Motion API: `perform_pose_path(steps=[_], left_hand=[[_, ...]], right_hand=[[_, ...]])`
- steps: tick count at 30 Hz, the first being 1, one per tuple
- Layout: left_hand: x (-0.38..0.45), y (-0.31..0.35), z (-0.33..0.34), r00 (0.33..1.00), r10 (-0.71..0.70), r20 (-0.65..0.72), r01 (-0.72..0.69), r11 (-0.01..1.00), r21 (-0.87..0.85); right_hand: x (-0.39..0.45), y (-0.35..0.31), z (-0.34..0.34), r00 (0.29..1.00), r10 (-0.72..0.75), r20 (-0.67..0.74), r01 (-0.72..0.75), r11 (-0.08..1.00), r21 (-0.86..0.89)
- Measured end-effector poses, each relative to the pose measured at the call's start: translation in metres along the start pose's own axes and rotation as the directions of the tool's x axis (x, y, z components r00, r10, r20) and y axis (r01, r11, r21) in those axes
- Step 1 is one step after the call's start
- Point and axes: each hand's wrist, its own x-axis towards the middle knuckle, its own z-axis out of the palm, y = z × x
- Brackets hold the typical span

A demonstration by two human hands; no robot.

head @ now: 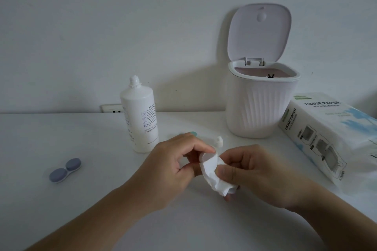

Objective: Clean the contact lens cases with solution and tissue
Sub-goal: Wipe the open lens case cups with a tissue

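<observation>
On the surface (61,220) at left, a purple lens case (64,170) lies capped and apart, apparently still to do. The solution bottle (140,119) stands uncapped. The left hand (173,167) pinches a small white piece, seemingly a case part; the right hand (251,171) grips a tissue (216,177) wiping it.

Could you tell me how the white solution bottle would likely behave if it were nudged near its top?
The solution bottle stands tall on a narrow base, so it would probably tip rather than slide. Its smooth plastic looks rigid. Fullness cannot be told, so weight is uncertain.
</observation>
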Motion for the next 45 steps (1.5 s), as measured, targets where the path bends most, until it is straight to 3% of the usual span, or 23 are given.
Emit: perform_pose_path(steps=[4, 8, 13, 18, 22, 27, 32, 41, 45], left_hand=[[-0.002, 0.005, 0.003, 0.995, -0.034, -0.095, 0.029, 0.998, -0.051], [-0.002, 0.009, 0.010, 0.988, -0.053, -0.146, 0.044, 0.997, -0.070], [0.000, 0.008, 0.002, 0.984, -0.137, -0.111, 0.119, 0.980, -0.157], [0.005, 0.010, -0.007, 0.961, -0.277, -0.001, 0.257, 0.891, -0.375], [0.006, 0.007, -0.008, 0.930, -0.358, 0.084, 0.351, 0.792, -0.501], [0.006, 0.005, -0.007, 0.901, -0.393, 0.183, 0.427, 0.725, -0.540], [0.005, 0.005, -0.003, 0.924, -0.346, 0.162, 0.382, 0.862, -0.334], [0.001, 0.004, 0.004, 0.949, -0.298, 0.100, 0.314, 0.894, -0.319], [0.000, 0.004, 0.006, 0.970, -0.233, 0.067, 0.242, 0.942, -0.232]], right_hand=[[0.003, -0.003, -0.001, 0.977, -0.068, -0.200, 0.081, 0.995, 0.057], [0.003, -0.006, 0.002, 0.946, -0.142, -0.292, 0.177, 0.979, 0.099], [0.004, -0.008, 0.003, 0.880, -0.201, -0.431, 0.272, 0.956, 0.111], [0.002, -0.008, -0.006, 0.840, -0.160, -0.518, 0.233, 0.969, 0.078], [0.003, -0.008, -0.008, 0.846, -0.138, -0.515, 0.209, 0.975, 0.082], [0.003, -0.008, -0.005, 0.880, -0.128, -0.457, 0.181, 0.981, 0.075], [0.004, -0.008, -0.003, 0.894, -0.144, -0.423, 0.198, 0.976, 0.086], [0.006, -0.003, 0.007, 0.955, -0.139, -0.263, 0.135, 0.990, -0.034], [0.005, 0.000, 0.006, 0.960, -0.092, -0.264, 0.074, 0.994, -0.077]])
